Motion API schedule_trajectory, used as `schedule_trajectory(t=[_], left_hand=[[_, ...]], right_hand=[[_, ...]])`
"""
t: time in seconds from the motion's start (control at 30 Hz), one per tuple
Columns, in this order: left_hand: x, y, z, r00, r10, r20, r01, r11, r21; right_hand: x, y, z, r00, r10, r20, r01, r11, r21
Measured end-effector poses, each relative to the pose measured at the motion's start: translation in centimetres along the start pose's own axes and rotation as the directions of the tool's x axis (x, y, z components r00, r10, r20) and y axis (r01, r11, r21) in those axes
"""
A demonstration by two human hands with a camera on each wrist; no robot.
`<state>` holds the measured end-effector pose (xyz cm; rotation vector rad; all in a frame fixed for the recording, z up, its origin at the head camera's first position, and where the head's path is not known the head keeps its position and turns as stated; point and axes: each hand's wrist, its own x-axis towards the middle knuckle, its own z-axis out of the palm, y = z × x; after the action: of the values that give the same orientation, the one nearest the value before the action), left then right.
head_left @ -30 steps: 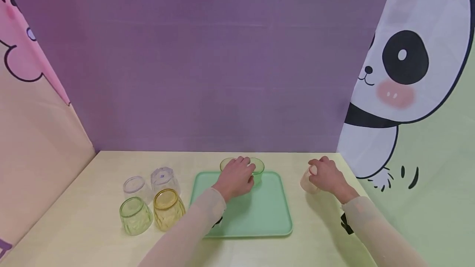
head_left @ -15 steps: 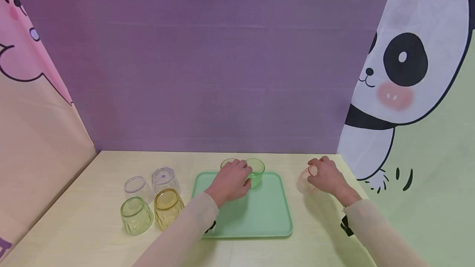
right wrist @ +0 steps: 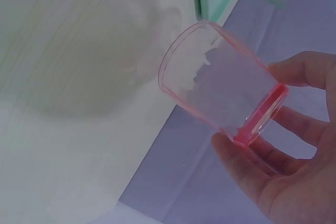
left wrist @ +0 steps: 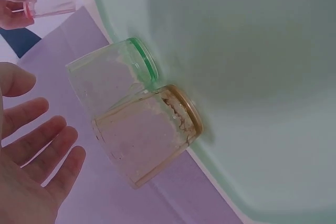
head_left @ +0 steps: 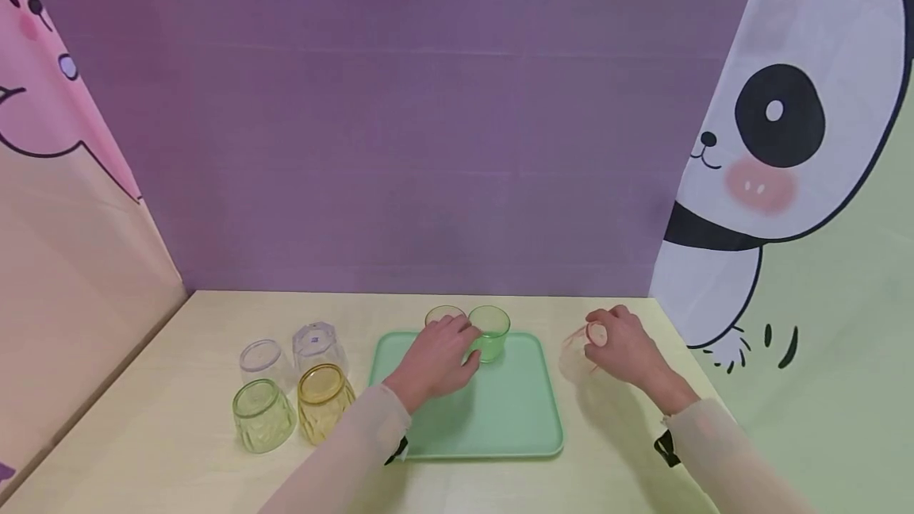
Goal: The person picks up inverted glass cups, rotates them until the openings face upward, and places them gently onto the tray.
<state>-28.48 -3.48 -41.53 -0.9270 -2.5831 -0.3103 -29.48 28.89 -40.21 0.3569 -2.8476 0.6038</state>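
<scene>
My left hand point(head_left: 434, 359) hovers over the mint-green tray point(head_left: 500, 423). Its fingers point(left wrist: 65, 140) are spread and apart from the glasses in the left wrist view. On the tray's far side, a green glass point(left wrist: 110, 72) and a brownish glass point(left wrist: 149, 135) stand upright, side by side. In the head view the hand partly hides the brownish glass point(head_left: 444, 312). Right of the tray, my right hand point(head_left: 627, 349) grips a clear pink glass point(right wrist: 220, 82) by its red base. The glass is tilted, its mouth pointing toward the table and the tray.
Several upside-down glasses stand left of the tray: a green one point(head_left: 264, 423), a yellow one point(head_left: 324, 411), and two pale purplish ones, one smooth point(head_left: 264, 363) and one faceted point(head_left: 317, 349). A purple wall point(head_left: 428, 141) rises behind the pale table point(head_left: 178, 419).
My left hand has drawn back to the left and nearer, uncovering more of the green glass. My right hand has shifted slightly left, and the pink glass is tipped further over.
</scene>
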Motion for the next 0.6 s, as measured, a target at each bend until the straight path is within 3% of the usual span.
schedule_trajectory(t=[0.33,0.6], left_hand=[[-1.1,0.0,0.6,0.995,0.007,-0.101,-0.012,0.999,-0.052],[-2.3,0.2,0.5,0.991,-0.053,-0.123,0.033,0.987,-0.158]], right_hand=[[-1.0,-1.0,0.1,0.996,-0.063,-0.07,0.066,0.997,0.043],[-1.6,-2.5,-0.1,0.992,-0.098,-0.083,0.104,0.992,0.072]])
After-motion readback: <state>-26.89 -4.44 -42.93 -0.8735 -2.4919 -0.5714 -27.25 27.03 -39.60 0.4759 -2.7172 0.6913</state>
